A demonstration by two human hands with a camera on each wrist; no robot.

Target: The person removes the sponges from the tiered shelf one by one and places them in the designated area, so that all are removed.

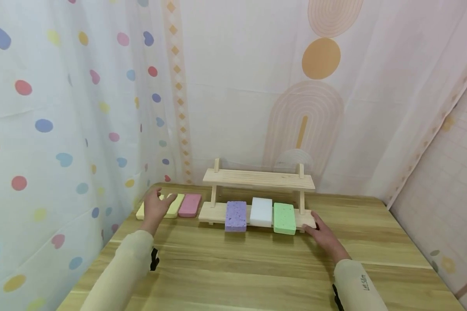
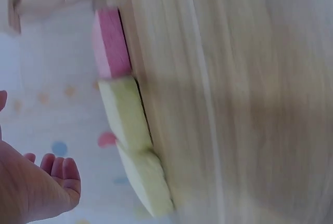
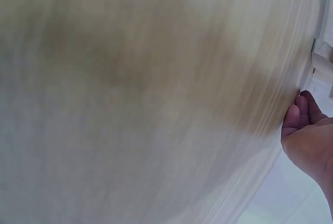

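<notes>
A two-tier wooden shelf rack (image 1: 257, 178) stands on the table. Its lower tier carries a purple sponge (image 1: 235, 215), a white sponge (image 1: 261, 211) and a green sponge (image 1: 284, 218), side by side. My right hand (image 1: 327, 237) grips the right end of that tier, thumb at the front edge and fingers behind. Left of the rack lie a pink sponge (image 1: 190, 205) and two pale yellow sponges (image 2: 126, 112) in a row. My left hand (image 1: 154, 209) hovers over the yellow ones with thumb and fingers spread, holding nothing, and partly hides the leftmost.
The wood-grain table (image 1: 233, 268) extends in front of the rack and to its right. Behind it hangs a pale patterned curtain (image 1: 233, 121). A dotted curtain (image 1: 62, 181) borders the left side.
</notes>
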